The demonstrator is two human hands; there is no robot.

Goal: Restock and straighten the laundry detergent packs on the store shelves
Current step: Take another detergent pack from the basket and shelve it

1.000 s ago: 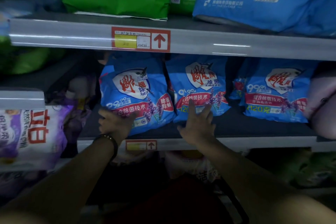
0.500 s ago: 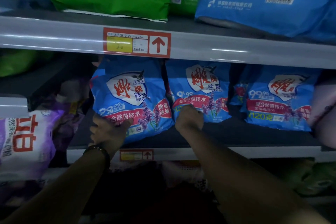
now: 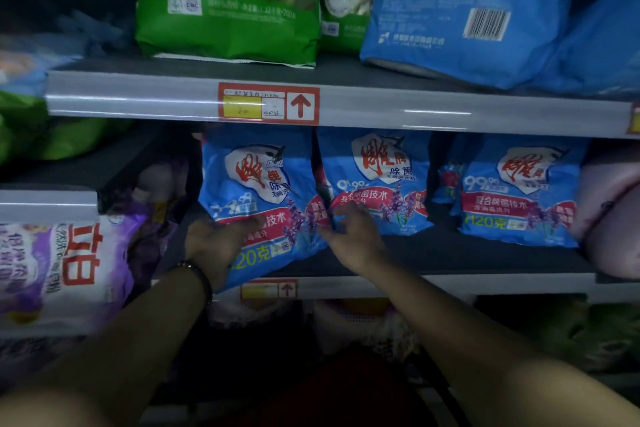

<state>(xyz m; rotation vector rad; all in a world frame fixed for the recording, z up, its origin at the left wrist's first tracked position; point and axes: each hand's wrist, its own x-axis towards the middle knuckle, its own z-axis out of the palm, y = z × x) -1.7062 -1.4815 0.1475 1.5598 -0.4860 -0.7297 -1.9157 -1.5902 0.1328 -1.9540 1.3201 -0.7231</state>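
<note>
— What does the pack being handled look like?

— It is a soft blue plastic detergent pack [image 3: 263, 204] with a white crest, red characters and purple flower print, lying tilted at the left of the middle grey shelf [image 3: 450, 253], its lower corner hanging over the front edge.

— And the hands?

— The left hand [image 3: 216, 246] lies over the pack's lower left, its grip clamped on that edge. The right hand [image 3: 349, 236] has curled fingers at the pack's right edge, where it meets the second blue pack [image 3: 377, 184]; whether that grip is closed on anything, I cannot tell.

— What else is around?

— A third blue pack [image 3: 519, 194] sits well to the right. A purple-and-white bag [image 3: 65, 270] crowds the left side. Above, a green bag [image 3: 232, 3] and a large blue bag with a barcode [image 3: 460, 7] sit over a red-framed price tag [image 3: 268, 103].
</note>
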